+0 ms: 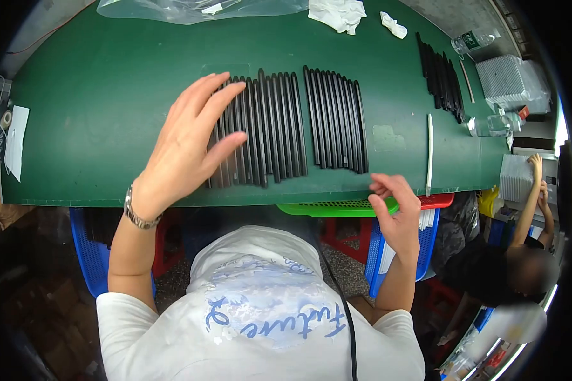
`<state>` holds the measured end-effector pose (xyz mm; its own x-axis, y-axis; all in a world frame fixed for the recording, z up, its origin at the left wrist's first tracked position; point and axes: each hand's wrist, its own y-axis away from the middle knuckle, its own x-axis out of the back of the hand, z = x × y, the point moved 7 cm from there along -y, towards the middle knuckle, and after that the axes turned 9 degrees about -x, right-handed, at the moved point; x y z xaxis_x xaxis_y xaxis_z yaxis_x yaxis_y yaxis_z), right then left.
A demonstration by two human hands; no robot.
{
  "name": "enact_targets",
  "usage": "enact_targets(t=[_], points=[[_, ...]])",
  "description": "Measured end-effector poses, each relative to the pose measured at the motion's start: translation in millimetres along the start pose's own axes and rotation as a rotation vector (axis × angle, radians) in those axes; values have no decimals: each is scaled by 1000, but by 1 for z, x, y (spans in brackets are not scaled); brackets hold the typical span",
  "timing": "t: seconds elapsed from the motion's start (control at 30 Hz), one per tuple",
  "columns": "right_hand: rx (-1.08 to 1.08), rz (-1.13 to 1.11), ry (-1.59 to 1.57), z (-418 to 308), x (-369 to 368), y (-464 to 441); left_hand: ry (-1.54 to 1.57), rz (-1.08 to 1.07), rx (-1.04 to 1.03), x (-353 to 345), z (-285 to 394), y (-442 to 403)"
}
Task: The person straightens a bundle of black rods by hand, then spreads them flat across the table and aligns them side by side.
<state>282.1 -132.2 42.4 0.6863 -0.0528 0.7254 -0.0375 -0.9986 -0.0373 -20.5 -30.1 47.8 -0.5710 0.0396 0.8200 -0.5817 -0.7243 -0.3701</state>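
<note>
My left hand, with a metal-banded watch on the wrist, is over the left end of a row of slim black pen-like sticks. Its fingers are spread, and the sticks beneath are partly hidden; whether it touches them I cannot tell. Just right of that row lies a second group of black sticks, side by side. By the table's near edge, my right hand has loosely bent fingers, with thumb and fingertips apart and nothing visible between them. It is below and right of the second group.
On the green table are a loose pile of black sticks, a white strip, crumpled white tissue, and plastic bottles. Green and blue baskets sit below the edge. Another person is at right.
</note>
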Motion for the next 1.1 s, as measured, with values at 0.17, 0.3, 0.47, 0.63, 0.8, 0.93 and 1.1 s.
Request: enact_targets(t=[0.17, 0.3, 0.47, 0.63, 0.8, 0.93, 1.1], points=[[239, 28, 393, -13, -21, -51, 20, -140, 87, -17, 20, 48], [365, -203, 495, -23, -52, -72, -23, -219, 68, -37, 27, 43], [422, -336, 561, -37, -70, -75, -39, -224, 42, -52, 30, 29], [433, -383, 535, -48, -81, -66, -40, -156, 37, -57, 31, 22], [455, -300, 492, -52, -86, -71, -26, -157, 23, -58, 32, 19], [498, -253, 459, -49, -91, -73, -35, -168, 14, -62, 32, 18], [450, -336, 532, -50, -91, -75, -51, -230, 20, -63, 34, 15]])
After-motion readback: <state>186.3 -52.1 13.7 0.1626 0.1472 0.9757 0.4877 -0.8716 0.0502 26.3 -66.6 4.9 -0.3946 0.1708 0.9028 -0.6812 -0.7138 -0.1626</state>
